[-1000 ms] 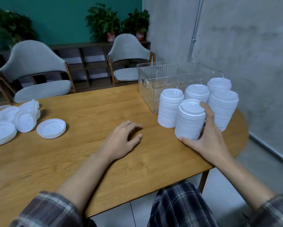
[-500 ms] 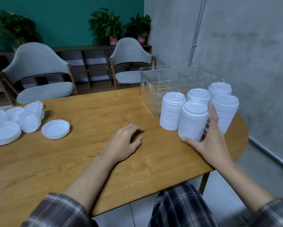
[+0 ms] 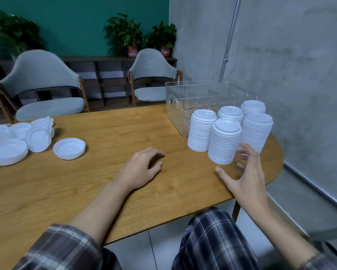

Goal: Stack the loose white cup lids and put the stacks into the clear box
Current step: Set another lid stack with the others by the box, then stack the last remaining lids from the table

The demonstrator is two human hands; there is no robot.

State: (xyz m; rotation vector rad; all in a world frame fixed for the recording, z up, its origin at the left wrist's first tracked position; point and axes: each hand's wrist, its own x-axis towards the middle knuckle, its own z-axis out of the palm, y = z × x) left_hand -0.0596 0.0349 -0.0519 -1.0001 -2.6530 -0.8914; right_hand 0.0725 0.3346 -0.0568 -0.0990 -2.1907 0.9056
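Note:
Several tall stacks of white cup lids stand at the table's right end, the nearest stack (image 3: 225, 141) in front. Behind them is the clear box (image 3: 185, 94), ribbed and see-through. My right hand (image 3: 245, 176) hovers just right of and below the nearest stack, fingers spread, blurred, holding nothing. My left hand (image 3: 142, 168) rests palm down on the wooden table (image 3: 97, 188), fingers loosely curled, nothing in it. Loose white lids (image 3: 9, 143) lie in a pile at the far left, with a single lid (image 3: 69, 148) upside down beside them.
Two grey chairs (image 3: 43, 86) stand behind the table. A grey concrete wall (image 3: 300, 75) runs close along the right side. The table's rounded right edge is near the stacks. My plaid-trousered knee (image 3: 212, 242) shows below the table edge.
My right hand has let go of the nearest stack and pulled back toward me with fingers spread. The left hand has stayed put. The camera has shifted slightly.

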